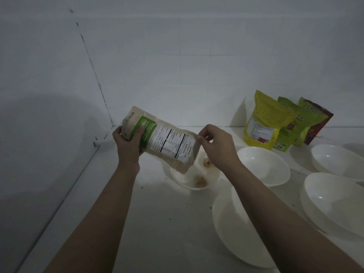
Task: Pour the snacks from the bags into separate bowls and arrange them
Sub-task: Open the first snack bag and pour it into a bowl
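Tilting the beige snack pouch mouth-down, we feed the bowl below. Our left hand grips its base at nine o'clock; our right hand pinches the mouth corner at three, steering the spill.

The scene is being closed in by white tiled walls, which are meeting in a corner with dark grout marks. A white counter is being lit only dimly, and a large shadow is being cast on the left wall.

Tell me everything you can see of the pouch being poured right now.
The pouch is a beige, flexible bag with a green panel and a white nutrition label facing the camera. It is tilted, mouth down, over a white bowl holding a few brown pieces. The left hand grips its raised bottom; the right hand pinches its mouth edge.
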The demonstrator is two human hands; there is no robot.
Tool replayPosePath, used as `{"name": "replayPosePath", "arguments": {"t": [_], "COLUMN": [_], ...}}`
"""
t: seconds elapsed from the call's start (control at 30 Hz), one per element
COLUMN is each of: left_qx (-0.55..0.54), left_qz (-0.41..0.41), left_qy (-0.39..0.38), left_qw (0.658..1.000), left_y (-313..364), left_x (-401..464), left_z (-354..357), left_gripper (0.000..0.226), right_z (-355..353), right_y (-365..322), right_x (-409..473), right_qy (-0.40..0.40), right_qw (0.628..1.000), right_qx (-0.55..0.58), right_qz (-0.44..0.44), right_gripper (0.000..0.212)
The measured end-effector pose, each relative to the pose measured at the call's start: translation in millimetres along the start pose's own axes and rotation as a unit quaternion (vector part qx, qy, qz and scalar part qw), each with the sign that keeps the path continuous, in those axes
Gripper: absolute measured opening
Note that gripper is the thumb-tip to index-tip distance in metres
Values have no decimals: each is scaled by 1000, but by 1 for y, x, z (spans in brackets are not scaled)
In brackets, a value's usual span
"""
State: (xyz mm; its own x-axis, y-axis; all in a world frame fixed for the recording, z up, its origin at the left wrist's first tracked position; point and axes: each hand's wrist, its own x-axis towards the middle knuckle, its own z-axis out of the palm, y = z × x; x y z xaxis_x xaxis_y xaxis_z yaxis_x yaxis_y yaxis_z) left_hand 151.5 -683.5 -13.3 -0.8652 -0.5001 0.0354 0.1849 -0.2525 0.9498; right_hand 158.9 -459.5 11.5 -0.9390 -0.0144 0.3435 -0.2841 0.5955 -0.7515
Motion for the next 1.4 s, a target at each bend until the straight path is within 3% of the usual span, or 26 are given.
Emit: {"name": "replayPosePath", "arguments": {"t": [0.67,1.07,1.4], "left_qx": [-35,-47,-69], "left_qz": [-12,-25,-43], "left_qy": [24,22,35], "left_qw": [999,998,996], "left_y": [0,-1,-2], "left_x": [6,7,10], "left_z": [-15,-14,-18], "left_gripper": [55,63,54], "right_z": [10,15,21], "right_y": [-10,-12,-19], "right_x": [10,8,14], "right_qy": [-33,3,31], "right_qw": [999,998,996], "right_qx": [27,63,82], "right_qz": [-9,-9,-28], "right_gripper": [11,9,9]}}
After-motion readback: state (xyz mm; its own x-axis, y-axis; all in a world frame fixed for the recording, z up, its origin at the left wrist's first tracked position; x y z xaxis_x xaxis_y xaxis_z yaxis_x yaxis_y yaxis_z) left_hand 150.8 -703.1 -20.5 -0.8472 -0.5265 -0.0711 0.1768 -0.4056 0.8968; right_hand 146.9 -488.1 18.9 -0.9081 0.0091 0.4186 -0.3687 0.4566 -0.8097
